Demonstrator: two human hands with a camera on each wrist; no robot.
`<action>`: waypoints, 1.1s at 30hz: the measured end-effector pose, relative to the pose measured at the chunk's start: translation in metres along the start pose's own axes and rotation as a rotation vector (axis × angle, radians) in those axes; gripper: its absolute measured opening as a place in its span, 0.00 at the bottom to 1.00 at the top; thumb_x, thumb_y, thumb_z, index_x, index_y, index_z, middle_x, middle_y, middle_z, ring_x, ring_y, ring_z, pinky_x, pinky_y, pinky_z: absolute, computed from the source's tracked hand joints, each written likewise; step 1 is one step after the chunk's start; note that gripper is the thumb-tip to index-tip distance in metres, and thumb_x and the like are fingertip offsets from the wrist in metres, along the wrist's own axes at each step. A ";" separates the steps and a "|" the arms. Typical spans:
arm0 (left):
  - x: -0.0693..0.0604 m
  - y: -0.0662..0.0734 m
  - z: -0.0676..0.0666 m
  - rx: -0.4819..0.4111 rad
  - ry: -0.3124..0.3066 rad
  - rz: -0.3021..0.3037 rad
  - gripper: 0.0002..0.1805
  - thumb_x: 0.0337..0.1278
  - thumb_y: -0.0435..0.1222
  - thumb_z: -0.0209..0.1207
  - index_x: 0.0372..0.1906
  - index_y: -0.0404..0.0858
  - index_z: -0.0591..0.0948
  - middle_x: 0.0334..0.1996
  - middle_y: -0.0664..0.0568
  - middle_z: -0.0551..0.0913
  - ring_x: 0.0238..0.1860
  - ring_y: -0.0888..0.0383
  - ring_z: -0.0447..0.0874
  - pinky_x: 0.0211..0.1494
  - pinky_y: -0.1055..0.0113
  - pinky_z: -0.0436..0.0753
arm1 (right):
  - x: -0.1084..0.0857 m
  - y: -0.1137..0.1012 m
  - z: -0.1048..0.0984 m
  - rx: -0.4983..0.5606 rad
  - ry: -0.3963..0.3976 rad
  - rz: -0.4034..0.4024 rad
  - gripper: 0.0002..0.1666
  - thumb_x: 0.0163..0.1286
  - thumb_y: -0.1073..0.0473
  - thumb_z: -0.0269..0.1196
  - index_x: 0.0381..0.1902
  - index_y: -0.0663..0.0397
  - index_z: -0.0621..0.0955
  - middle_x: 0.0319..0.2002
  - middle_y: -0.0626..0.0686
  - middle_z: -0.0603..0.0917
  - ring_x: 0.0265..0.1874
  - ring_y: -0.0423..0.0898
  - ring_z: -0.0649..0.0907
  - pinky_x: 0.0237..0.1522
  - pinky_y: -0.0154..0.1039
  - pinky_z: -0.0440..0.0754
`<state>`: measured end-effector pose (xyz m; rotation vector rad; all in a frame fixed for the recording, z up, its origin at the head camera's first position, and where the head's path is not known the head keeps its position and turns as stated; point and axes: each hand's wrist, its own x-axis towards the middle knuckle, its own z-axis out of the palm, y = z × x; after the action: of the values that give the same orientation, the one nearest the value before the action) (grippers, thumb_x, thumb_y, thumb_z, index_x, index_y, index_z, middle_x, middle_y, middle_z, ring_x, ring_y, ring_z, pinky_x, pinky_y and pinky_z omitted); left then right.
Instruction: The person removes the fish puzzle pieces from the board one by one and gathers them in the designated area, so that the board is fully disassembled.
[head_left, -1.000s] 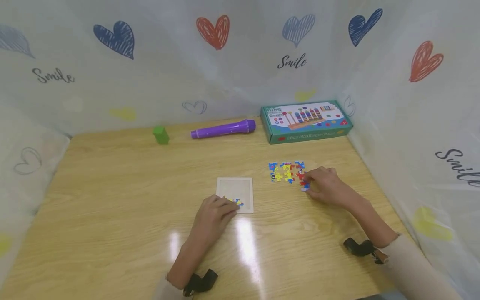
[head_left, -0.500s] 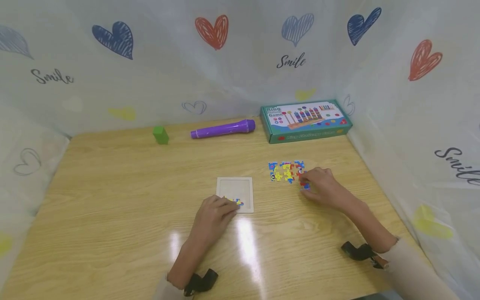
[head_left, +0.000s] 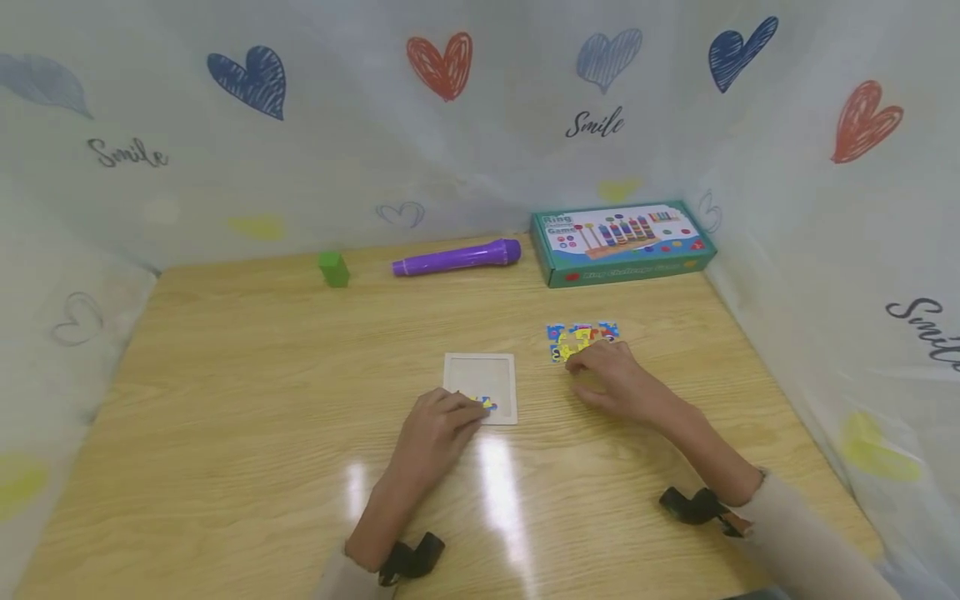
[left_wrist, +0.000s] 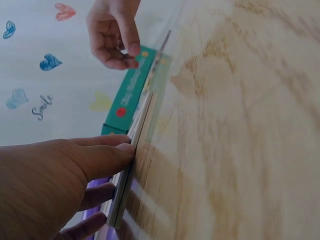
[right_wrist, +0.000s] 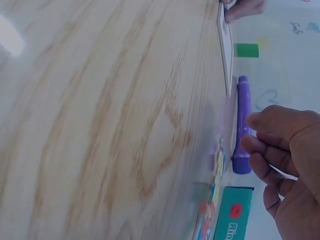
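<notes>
A square wooden puzzle tray (head_left: 492, 364) lies in front of me, with blue and yellow jigsaw pieces (head_left: 487, 403) along its near side. My left hand (head_left: 438, 429) rests on the tray's near left part, partly covering those pieces. In the left wrist view, the thumb (left_wrist: 112, 161) touches the tray edge and the other fingers spread over it. To the right, loose jigsaw pieces (head_left: 556, 332) lie grouped on the table. My right hand (head_left: 618, 383) hovers at their near side, hiding some. In the right wrist view its fingers are loosely bent, with nothing visible between them.
A purple toy microphone (head_left: 456, 257), a green block (head_left: 333, 270) and a green ring game box (head_left: 624, 243) stand along the back of the wooden table (head_left: 262, 375). Patterned sheeting (head_left: 495, 158) hangs behind and at both sides.
My right hand has moved left, from the red pieces at the group's right edge to its near middle. My left hand stays on the tray. The head view has shifted slightly.
</notes>
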<state>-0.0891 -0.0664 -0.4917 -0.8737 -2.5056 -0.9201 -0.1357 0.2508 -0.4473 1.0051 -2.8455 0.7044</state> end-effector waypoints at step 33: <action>0.000 0.000 0.000 0.008 -0.012 -0.012 0.09 0.52 0.32 0.72 0.40 0.43 0.90 0.40 0.57 0.88 0.37 0.56 0.79 0.49 0.59 0.78 | 0.024 -0.031 0.026 0.055 -0.032 -0.075 0.14 0.63 0.63 0.70 0.46 0.58 0.82 0.41 0.49 0.84 0.45 0.50 0.79 0.49 0.51 0.70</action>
<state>-0.0888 -0.0663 -0.4914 -0.8652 -2.5252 -0.9111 -0.1335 0.2040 -0.4536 1.1337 -2.8130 0.7700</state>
